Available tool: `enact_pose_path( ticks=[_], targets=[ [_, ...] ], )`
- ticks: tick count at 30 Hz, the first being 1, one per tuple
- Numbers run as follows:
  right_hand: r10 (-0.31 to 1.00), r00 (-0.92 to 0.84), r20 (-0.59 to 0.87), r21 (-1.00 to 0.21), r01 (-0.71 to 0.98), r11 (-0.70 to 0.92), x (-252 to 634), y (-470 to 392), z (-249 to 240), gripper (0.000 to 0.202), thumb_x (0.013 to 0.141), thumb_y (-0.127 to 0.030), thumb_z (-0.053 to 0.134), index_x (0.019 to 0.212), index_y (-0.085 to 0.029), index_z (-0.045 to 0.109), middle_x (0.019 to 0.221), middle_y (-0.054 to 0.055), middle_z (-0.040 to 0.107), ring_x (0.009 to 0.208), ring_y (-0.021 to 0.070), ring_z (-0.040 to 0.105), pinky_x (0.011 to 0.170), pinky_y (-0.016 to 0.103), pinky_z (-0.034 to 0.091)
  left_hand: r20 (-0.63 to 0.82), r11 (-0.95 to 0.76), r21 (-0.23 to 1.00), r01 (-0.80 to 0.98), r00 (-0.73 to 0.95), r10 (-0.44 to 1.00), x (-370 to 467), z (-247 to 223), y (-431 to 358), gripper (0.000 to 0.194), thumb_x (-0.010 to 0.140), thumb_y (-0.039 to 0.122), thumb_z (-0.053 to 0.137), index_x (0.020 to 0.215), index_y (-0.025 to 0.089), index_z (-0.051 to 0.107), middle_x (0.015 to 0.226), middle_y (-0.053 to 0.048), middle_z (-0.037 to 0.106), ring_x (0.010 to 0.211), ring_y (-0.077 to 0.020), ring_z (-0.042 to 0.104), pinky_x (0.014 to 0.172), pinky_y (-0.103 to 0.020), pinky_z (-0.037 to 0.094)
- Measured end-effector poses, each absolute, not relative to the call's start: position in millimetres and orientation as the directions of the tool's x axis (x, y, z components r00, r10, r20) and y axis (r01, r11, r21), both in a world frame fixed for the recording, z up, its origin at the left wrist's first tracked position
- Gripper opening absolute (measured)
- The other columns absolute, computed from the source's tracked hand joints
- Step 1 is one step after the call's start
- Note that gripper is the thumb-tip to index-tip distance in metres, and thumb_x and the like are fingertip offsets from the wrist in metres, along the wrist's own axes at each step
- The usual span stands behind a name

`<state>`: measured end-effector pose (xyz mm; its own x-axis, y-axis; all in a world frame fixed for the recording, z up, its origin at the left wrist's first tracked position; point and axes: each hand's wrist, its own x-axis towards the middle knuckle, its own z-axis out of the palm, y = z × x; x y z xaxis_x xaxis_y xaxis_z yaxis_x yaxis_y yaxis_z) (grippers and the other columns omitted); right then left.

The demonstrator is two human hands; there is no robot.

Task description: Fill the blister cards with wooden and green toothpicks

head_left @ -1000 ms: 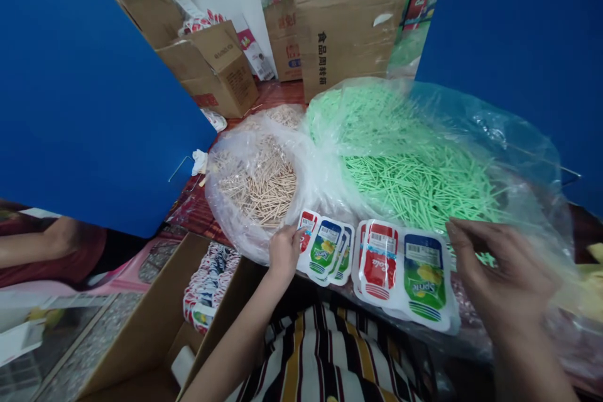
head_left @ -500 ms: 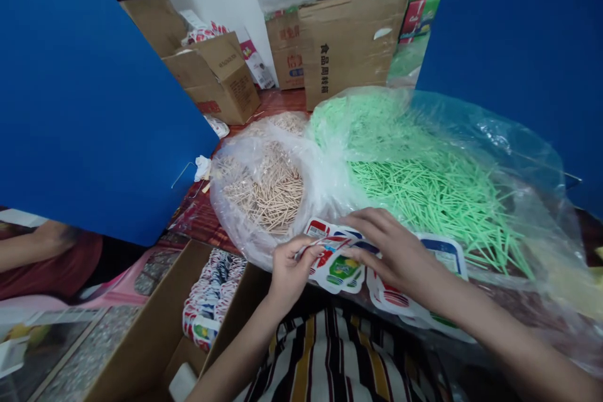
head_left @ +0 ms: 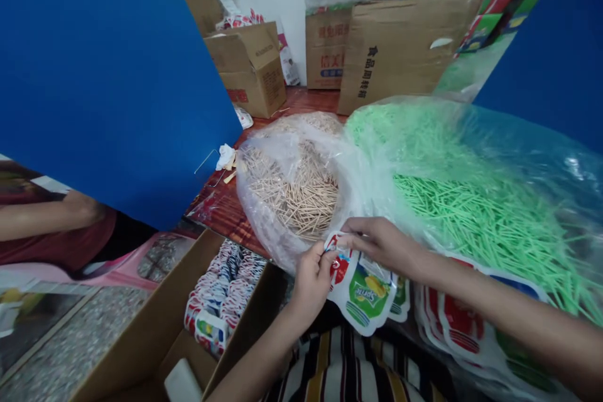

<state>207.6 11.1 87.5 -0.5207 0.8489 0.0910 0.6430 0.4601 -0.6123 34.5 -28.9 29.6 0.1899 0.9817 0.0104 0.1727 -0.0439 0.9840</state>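
My left hand (head_left: 311, 282) pinches the left edge of flat, bottle-shaped printed packets (head_left: 370, 295), with green Sprite and red designs facing up. My right hand (head_left: 384, 245) is closed at their upper end, fingers close to my left fingertips; the exact grip is partly hidden. Under my right forearm lies a stack of similar red, blue and green packets (head_left: 464, 326). Just beyond my hands is a clear bag of short beige sticks (head_left: 311, 204). A larger clear bag of green sticks (head_left: 475, 220) lies to its right.
At lower left, an open cardboard box (head_left: 141, 320) holds rows of stacked packets (head_left: 226, 295). Blue panels (head_left: 103, 75) flank the red-brown table (head_left: 226, 210). Cardboard cartons (head_left: 400, 44) stand at the back. Another person's arm (head_left: 51, 217) shows at far left.
The view has shifted, so the scene sits further right. My right hand has closed in beside my left fingers, and the Sprite design on the packets shows more fully.
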Motion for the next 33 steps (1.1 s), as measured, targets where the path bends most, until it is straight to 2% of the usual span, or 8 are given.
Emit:
enact_pose_path(
  ticks=[2, 5, 8, 12, 18, 26, 30, 33],
  targets=[
    [0.846, -0.533, 0.012, -0.564, 0.695, 0.445, 201, 44, 83, 0.036, 0.097, -0.034, 0.029, 0.088, -0.018, 0.061, 0.079, 0.003, 0.066, 0.071, 0.0148, 0.060, 0.064, 0.024, 0.043, 0.022, -0.053, 0.980, 0.192, 0.162, 0.987, 25, 25, -24, 0.021, 0.090, 0.032, 0.042, 0.081, 0.018, 0.055, 0.070, 0.000, 0.058, 0.067, -0.0140, 0.053, 0.066, -0.023, 0.044],
    [0.874, -0.481, -0.068, -0.309, 0.843, 0.440, 187, 101, 69, 0.027, 0.092, -0.025, 0.040, 0.087, -0.015, 0.065, 0.093, 0.007, 0.068, 0.086, 0.0176, 0.061, 0.076, 0.025, 0.043, 0.036, -0.064, 0.969, 0.239, 0.116, 0.993, 11, 18, -16, 0.020, 0.090, 0.031, 0.041, 0.086, 0.018, 0.056, 0.077, -0.002, 0.062, 0.073, -0.0158, 0.057, 0.071, -0.025, 0.045],
    [0.891, -0.433, -0.136, -0.223, 0.890, 0.399, 167, 147, 52, 0.025, 0.088, -0.021, 0.046, 0.080, -0.011, 0.068, 0.095, 0.014, 0.069, 0.094, 0.0220, 0.062, 0.081, 0.027, 0.042, 0.035, -0.058, 0.962, 0.267, 0.092, 0.995, 1, 13, -10, 0.019, 0.090, 0.030, 0.040, 0.088, 0.019, 0.056, 0.080, -0.003, 0.064, 0.074, -0.0165, 0.058, 0.071, -0.026, 0.044],
    [0.901, -0.358, -0.246, -0.158, 0.932, 0.327, 140, 183, 40, 0.030, 0.088, -0.034, 0.051, 0.089, -0.008, 0.067, 0.098, 0.017, 0.067, 0.093, 0.0239, 0.062, 0.081, 0.033, 0.046, 0.022, -0.037, 0.941, 0.336, 0.050, 0.999, -8, 10, -6, 0.015, 0.090, 0.029, 0.041, 0.085, 0.020, 0.052, 0.077, -0.002, 0.063, 0.073, -0.0171, 0.058, 0.069, -0.027, 0.043],
    [0.841, -0.352, -0.410, -0.166, 0.936, 0.311, 121, 209, 38, 0.031, 0.089, -0.033, 0.055, 0.114, -0.015, 0.056, 0.116, 0.007, 0.058, 0.100, 0.0207, 0.058, 0.084, 0.040, 0.050, 0.020, -0.012, 0.951, 0.310, -0.025, 0.999, -19, 6, -2, 0.016, 0.090, 0.032, 0.043, 0.083, 0.020, 0.051, 0.073, 0.000, 0.061, 0.069, -0.0163, 0.057, 0.065, -0.026, 0.042],
    [0.708, -0.321, -0.629, -0.213, 0.947, 0.241, 121, 208, 42, 0.030, 0.089, -0.033, 0.054, 0.112, -0.014, 0.057, 0.109, 0.006, 0.060, 0.092, 0.0188, 0.061, 0.077, 0.037, 0.053, -0.048, 0.049, 0.993, 0.111, -0.005, 0.999, -21, 0, -4, 0.023, 0.085, 0.036, 0.052, 0.076, 0.016, 0.056, 0.066, 0.001, 0.059, 0.062, -0.0133, 0.052, 0.057, -0.022, 0.041],
    [0.720, -0.363, -0.592, -0.258, 0.931, 0.258, 126, 198, 51, 0.023, 0.085, -0.031, 0.059, 0.096, -0.011, 0.062, 0.088, 0.004, 0.064, 0.074, 0.0137, 0.061, 0.065, 0.029, 0.052, -0.075, 0.075, 0.995, 0.060, -0.017, 0.997, -22, -3, -7, 0.023, 0.083, 0.036, 0.056, 0.076, 0.015, 0.059, 0.064, 0.001, 0.058, 0.059, -0.0121, 0.050, 0.054, -0.021, 0.040],
    [0.768, -0.432, -0.472, -0.311, 0.897, 0.314, 135, 190, 54, 0.016, 0.075, -0.025, 0.068, 0.074, -0.010, 0.065, 0.064, 0.000, 0.061, 0.060, 0.0122, 0.056, 0.054, 0.022, 0.041, -0.072, 0.074, 0.996, 0.059, -0.026, 0.997, -24, -6, -7, 0.022, 0.083, 0.035, 0.056, 0.075, 0.015, 0.059, 0.062, 0.002, 0.057, 0.057, -0.0115, 0.049, 0.054, -0.021, 0.040]
  ],
)
